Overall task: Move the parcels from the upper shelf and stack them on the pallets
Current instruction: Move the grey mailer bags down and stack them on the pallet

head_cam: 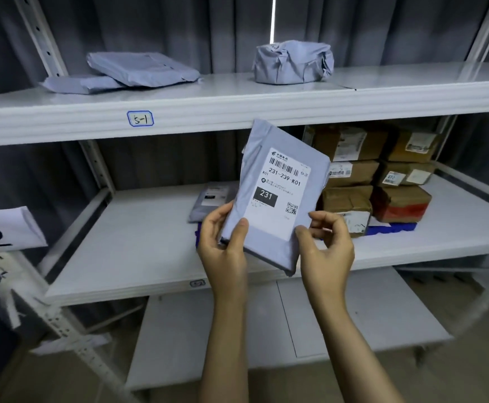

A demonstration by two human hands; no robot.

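I hold a flat grey parcel point(275, 196) with a white label reading 231-239-K01, tilted upright in front of the middle shelf. My left hand point(223, 242) grips its lower left edge, thumb on the front. My right hand point(324, 245) pinches its lower right corner. On the upper shelf point(237, 112), marked S-1, lie two flat grey mailers point(141, 68) stacked at the left and a bulky wrapped grey parcel point(294, 62) at the middle right.
The middle shelf point(138, 237) carries several brown cardboard boxes point(377, 175) at the right and a dark grey mailer point(211, 199) behind the held parcel. A lower shelf point(266, 330) sits beneath. Grey curtains hang behind. A paper tag point(4, 228) marks the rack at left.
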